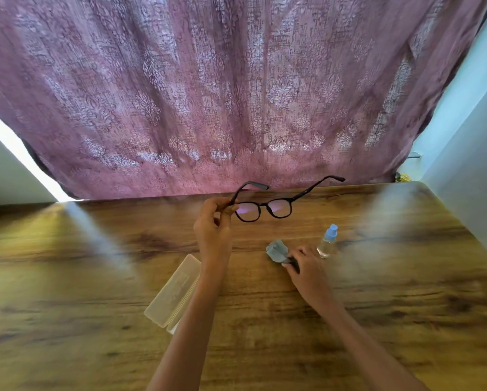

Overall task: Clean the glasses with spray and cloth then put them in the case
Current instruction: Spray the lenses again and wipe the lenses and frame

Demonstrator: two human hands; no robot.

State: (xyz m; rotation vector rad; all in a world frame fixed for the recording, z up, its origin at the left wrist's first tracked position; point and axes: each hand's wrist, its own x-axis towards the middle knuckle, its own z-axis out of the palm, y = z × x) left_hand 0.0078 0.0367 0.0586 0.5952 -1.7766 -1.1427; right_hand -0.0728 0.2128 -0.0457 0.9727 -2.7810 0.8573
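Holding the glasses up in the air, the left hand pinches them at the corner where one arm meets the frame, with thumb and fingers closed on that joint. They hang to the left of the bottle and higher than it, both arms unfolded and pointing away from the person. I think such glasses are light and rather stiff, but the hinges and thin arms are delicate and the lenses take fingerprints easily. The frame edge or the bridge is therefore the better place to take them, not the glass.

The right hand lies just left of the bottle, its fingers curled round a grey cloth, which is soft and crumpled. The bottle stands upright on the wooden table, small and clear with a blue cap. Being so close to the right hand, it looks easy to knock over.

Well to the left of the bottle and nearer the person lies a pale case, partly hidden by the left forearm. Open or closed, I cannot tell. Behind the bottle hangs a purple curtain.
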